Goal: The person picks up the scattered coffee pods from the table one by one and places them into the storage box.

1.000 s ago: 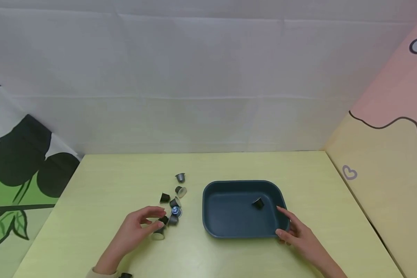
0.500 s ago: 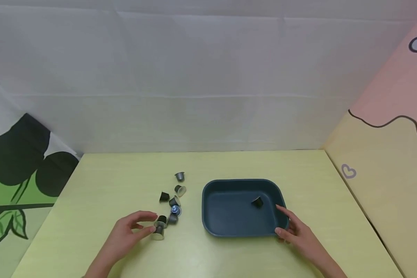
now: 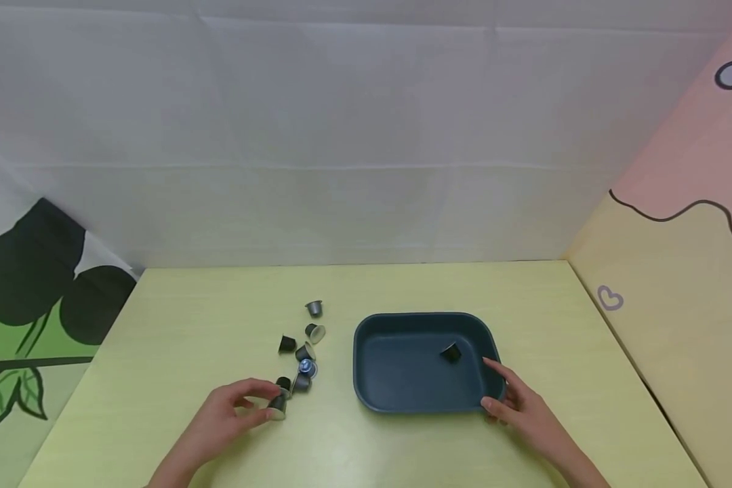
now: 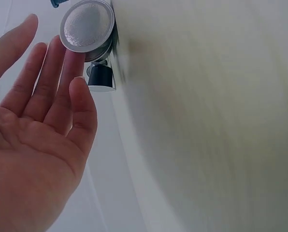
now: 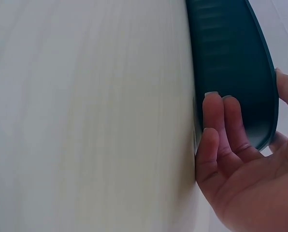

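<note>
In the head view, my left hand (image 3: 232,413) is beside the dark coffee capsule (image 3: 278,404) nearest me, with thumb and index finger spread around it. The left wrist view shows a gap between the thumb and the pale lid of a coffee capsule (image 4: 88,26); some fingertips are hidden behind the lid. Another dark capsule (image 4: 100,77) lies beyond it. My right hand (image 3: 521,410) holds the near right corner of the dark blue tray (image 3: 402,411), thumb and fingers on both sides of its rim. Several fingers lie against the outer wall of the tray (image 5: 231,58).
Several more capsules lie in a loose line, among them a blue one (image 3: 306,367), a black one (image 3: 287,343) and a grey one (image 3: 314,308) farthest back. One black capsule (image 3: 451,352) lies inside the tray. A white backdrop (image 3: 354,135) stands behind the table (image 3: 189,305).
My left hand has drawn back from the capsule pile, then reached toward the nearest capsule from the left. The right hand stays on the tray corner. The whole view has shifted slightly.
</note>
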Available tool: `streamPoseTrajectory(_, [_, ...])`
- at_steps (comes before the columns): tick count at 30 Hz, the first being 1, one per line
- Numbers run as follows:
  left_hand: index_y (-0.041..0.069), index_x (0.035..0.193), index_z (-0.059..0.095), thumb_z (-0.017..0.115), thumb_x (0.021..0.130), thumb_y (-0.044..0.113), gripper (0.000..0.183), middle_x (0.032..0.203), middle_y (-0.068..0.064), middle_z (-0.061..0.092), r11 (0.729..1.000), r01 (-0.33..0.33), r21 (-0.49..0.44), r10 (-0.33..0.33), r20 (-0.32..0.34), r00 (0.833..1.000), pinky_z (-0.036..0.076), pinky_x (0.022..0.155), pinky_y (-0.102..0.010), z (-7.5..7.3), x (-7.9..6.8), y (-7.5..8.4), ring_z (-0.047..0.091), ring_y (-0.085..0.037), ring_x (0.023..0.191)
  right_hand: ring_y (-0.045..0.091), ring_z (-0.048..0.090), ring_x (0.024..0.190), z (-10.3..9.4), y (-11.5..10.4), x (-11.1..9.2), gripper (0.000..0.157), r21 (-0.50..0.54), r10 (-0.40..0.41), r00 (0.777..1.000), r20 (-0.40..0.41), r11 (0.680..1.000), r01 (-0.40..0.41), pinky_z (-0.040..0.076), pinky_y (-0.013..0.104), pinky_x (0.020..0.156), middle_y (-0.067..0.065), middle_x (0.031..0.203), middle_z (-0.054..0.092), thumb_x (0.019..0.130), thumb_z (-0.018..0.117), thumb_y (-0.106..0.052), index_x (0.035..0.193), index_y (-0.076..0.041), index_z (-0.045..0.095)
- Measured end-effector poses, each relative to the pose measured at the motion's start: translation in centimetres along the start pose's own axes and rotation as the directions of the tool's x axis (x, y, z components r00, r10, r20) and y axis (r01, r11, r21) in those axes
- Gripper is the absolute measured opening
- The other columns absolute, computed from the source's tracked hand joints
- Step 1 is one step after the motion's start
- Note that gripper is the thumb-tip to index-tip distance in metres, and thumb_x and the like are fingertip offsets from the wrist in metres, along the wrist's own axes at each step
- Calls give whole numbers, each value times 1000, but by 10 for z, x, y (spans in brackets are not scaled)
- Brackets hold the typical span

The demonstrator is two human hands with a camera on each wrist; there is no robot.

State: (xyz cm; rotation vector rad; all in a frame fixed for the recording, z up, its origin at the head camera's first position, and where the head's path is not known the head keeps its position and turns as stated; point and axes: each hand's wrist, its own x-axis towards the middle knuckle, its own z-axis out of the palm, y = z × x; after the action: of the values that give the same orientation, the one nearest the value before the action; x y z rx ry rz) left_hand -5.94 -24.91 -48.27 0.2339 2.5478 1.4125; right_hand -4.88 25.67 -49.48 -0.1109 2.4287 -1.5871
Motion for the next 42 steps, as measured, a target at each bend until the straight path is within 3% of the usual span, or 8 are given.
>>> streamPoseTrajectory(6, [23, 113, 73, 82, 82, 30, 32, 114, 7, 71, 999, -14, 48, 13, 20, 1000, 53, 86, -31, 1, 1, 0, 63, -14, 107, 23, 66, 70, 0, -1, 0, 65, -1, -26, 1000, 5, 1000, 26, 53, 29, 65, 11, 77, 65, 97, 68, -17, 152, -11, 36])
streamPoseTrajectory(14, [23, 113, 73, 83, 81, 26, 33, 117, 5, 69, 992, -26, 122, 16, 76, 997, 52, 85, -30, 1, 3, -4, 61, -20, 110, 23, 66, 71, -1, 2, 0, 65, 3, -20, 1000, 13, 1000, 20, 52, 29, 64, 12, 77, 64, 97, 68, -17, 153, -12, 35])
streamPoseTrajectory(22, [24, 112, 73, 84, 80, 26, 33, 122, 0, 67, 993, -5, 114, -6, 100, 995, 51, 84, -29, 1, 3, -3, 58, -29, 116, 24, 68, 75, -3, 4, -1, 66, 33, -11, 999, 41, 999, 10, 54, 30, 68, 14, 84, 67, 98, 66, -18, 154, -13, 32])
streamPoseTrajectory(35, [23, 109, 73, 82, 81, 32, 31, 114, 7, 69, 992, -51, 114, 42, 79, 996, 51, 82, -29, 2, -1, -8, 62, -11, 102, 24, 67, 73, -2, 3, -1, 66, 18, -17, 999, 38, 1000, 16, 52, 29, 66, 12, 80, 67, 98, 66, -19, 154, -15, 32])
streamPoseTrajectory(42, [22, 107, 73, 81, 82, 33, 28, 110, 10, 70, 994, -44, 104, 35, 84, 996, 50, 82, -28, 2, -3, -5, 62, -8, 99, 24, 67, 72, -2, 2, -2, 66, 16, -18, 999, 36, 1000, 17, 52, 29, 66, 12, 79, 66, 98, 66, -18, 154, -14, 32])
